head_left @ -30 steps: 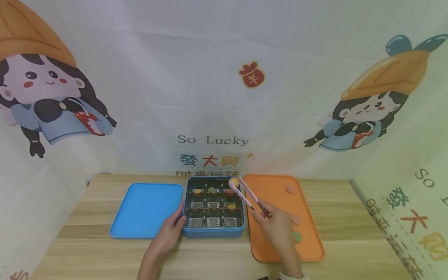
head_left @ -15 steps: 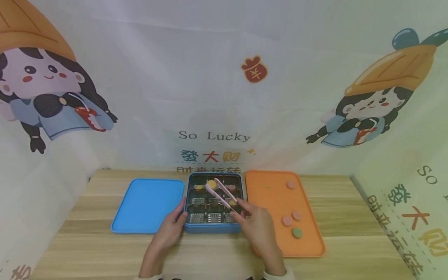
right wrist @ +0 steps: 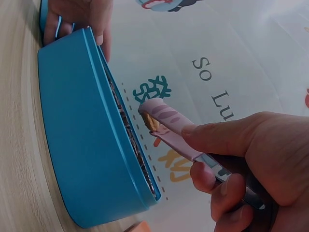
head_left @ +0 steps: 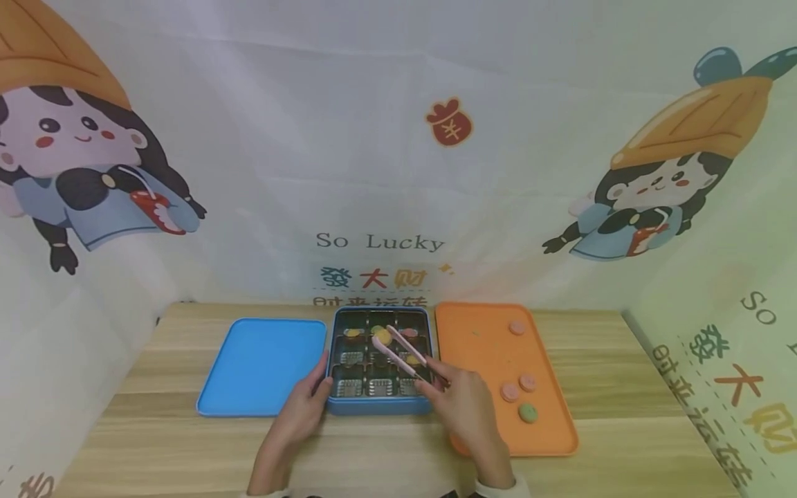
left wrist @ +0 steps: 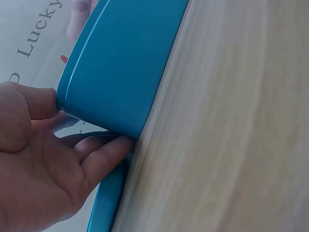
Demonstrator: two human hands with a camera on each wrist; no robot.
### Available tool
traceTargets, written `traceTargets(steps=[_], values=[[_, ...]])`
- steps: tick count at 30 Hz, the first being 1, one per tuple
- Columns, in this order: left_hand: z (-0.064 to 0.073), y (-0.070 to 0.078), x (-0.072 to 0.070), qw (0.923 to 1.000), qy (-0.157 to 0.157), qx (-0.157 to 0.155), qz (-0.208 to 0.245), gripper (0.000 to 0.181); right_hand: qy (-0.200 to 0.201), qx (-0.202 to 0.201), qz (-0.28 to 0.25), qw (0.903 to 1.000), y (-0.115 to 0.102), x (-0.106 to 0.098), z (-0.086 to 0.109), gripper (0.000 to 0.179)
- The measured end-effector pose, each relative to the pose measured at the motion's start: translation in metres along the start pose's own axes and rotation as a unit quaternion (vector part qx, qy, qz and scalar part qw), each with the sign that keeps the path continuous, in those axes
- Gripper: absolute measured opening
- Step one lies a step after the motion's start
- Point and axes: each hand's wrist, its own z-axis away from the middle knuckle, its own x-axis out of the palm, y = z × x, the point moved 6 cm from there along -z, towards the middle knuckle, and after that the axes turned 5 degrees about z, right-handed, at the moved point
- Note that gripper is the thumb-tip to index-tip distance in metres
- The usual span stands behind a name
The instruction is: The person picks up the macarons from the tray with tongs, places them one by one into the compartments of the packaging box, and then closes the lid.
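Observation:
My right hand (head_left: 463,401) grips a pair of pink-tipped tongs (head_left: 395,358), which pinch a yellow macaron (right wrist: 150,122). In the head view, that macaron overlaps a green macaron (head_left: 376,330) in the back middle compartment of the blue box (head_left: 380,407). A yellow macaron (head_left: 353,333) lies back left and a pink macaron (head_left: 408,333) back right. Another yellow macaron (head_left: 413,360), partly behind the tongs, lies in the middle row at right. My left hand (left wrist: 43,164) holds the box's near left corner, thumb at the rim and fingertips low on the side.
Right of the box, an orange tray (head_left: 486,366) bears pink macarons (head_left: 517,328) and a green macaron (head_left: 528,413). A blue lid (head_left: 264,366) lies flat to the left. Behind the wooden table (head_left: 598,387) hangs a printed cloth (head_left: 311,138).
The tongs have carried the yellow macaron left from the box's back right corner to the back middle compartment, then slightly lower over the green one. The left hand keeps its place.

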Motion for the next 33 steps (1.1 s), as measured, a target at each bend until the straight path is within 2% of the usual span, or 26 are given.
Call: traceTargets(steps=[9, 25, 29, 33], values=[[-0.001, 0.000, 0.001, 1.0000, -0.002, -0.001, 0.000, 0.056, -0.021, -0.010, 0.026, 0.9994, 0.004, 0.002, 0.001, 0.038], [0.000, -0.001, 0.000, 1.0000, -0.002, -0.006, 0.001, 0.056, -0.031, 0.010, 0.014, 0.9994, 0.012, 0.008, 0.001, 0.039], [-0.001, -0.001, 0.000, 1.0000, -0.002, -0.003, -0.001, 0.056, -0.037, 0.016, -0.006, 0.9992, 0.014, 0.007, 0.000, 0.039], [-0.001, -0.002, 0.000, 1.0000, -0.004, -0.003, 0.002, 0.056, -0.038, 0.031, -0.052, 0.9975, 0.021, 0.000, -0.002, 0.037]])
